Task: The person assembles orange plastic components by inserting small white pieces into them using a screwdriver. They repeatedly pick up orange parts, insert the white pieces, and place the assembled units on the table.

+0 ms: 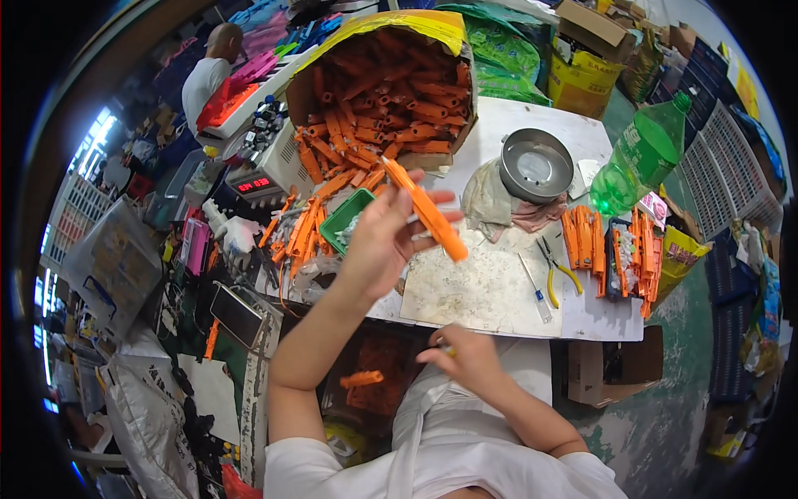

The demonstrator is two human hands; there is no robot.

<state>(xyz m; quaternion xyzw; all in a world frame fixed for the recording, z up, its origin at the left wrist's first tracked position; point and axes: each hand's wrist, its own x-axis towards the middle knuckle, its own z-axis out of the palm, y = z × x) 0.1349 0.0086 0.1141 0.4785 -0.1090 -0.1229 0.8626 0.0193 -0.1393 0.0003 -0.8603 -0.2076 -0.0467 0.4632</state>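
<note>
My left hand (380, 241) is raised over the table's near part. A long orange plastic part (432, 218), shaped like a slim hollow casing, is held between its thumb and fingers. Lower down, by the table's front edge and over my lap, my right hand (467, 359) is curled. Something small and yellowish shows at its fingers, too little to name. Below the edge, left of that hand, a short orange piece (362, 379) appears above a dark container of orange parts (378, 358). A stained white board (465, 287) lies on the table between my hands.
A yellow-rimmed sack (399, 91) spills orange parts behind a green tray (345, 220). A metal bowl (536, 165), yellow-handled pliers (561, 270), a small screwdriver (536, 291), stacked orange parts (584, 241) and a green bottle (644, 154) are rightward. Another person (212, 71) sits far left.
</note>
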